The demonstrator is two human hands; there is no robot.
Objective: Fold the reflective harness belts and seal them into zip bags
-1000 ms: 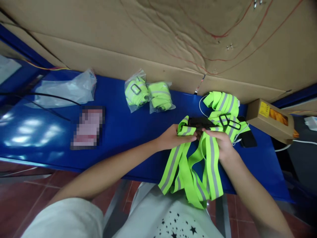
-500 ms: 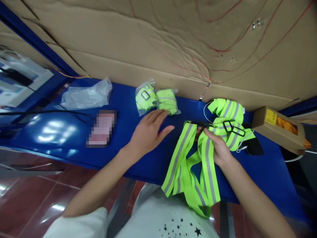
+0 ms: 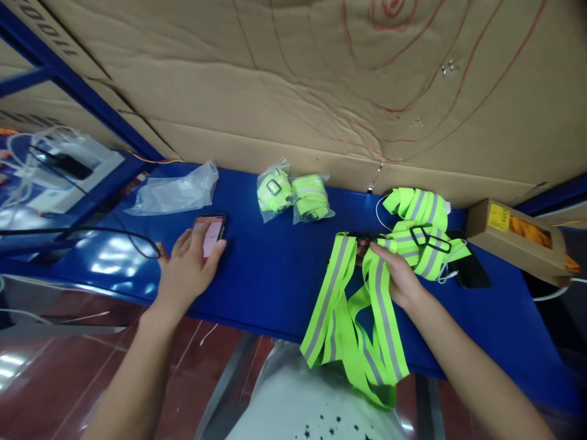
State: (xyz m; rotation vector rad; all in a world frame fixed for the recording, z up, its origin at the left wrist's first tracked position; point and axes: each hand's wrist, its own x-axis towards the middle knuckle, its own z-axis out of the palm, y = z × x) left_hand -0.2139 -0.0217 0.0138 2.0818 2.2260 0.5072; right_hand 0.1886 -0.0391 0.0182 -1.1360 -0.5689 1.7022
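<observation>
Your left hand has moved, spread fingers over the smartphone, leaving your right hand alone pinching the reflective strap.

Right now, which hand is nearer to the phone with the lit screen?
Left. The left hand is at the phone, fingers partly over its screen; the right hand is well off to the right, holding the yellow-green strap.

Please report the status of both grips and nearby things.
Left grip over black-framed rectangular phone. Right grip holds yellow-green, grey-striped fabric strap. Slim black cable beside left grip.
</observation>
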